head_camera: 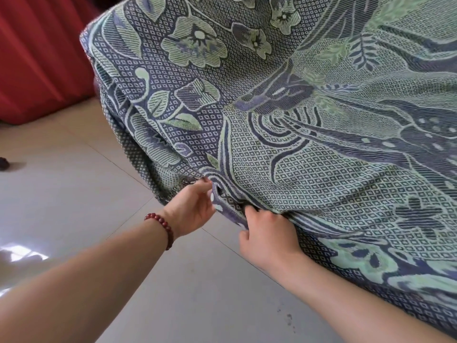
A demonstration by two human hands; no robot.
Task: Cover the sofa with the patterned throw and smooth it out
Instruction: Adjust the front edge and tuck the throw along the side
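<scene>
Pale, glossy floor tiles (86,184) stretch out beneath you, with a bright patch of reflected light at the far left edge. A red pleated curtain (37,58) hangs down to them in the upper left corner. A small dark object (3,163), too cut off to identify, sits on the tiles at the left border. Your bare left forearm comes in from the lower left, wearing a dark red beaded bracelet (160,227) at the wrist. Your left hand (191,206) reaches the hanging edge of the blue, purple and pale green woven throw with a floral and lattice pattern (321,149). Its fingers disappear behind a fold of the cloth and its thumb sits at the frayed edge, so it holds the fabric there. Just to the right, with only that fold between them, your right hand (268,233) has its knuckles up. Its fingers are curled into the same bunched fold and grip it. The two hands are close together but not touching. The throw is draped over the sofa and hides it completely, so only its bulky shape shows through. The cloth fills the frame from the upper centre to the right edge and hangs down the rounded left end. Creases fan out across it from the spot you are gripping, and its lower border trails above the tiles at the lower right.
</scene>
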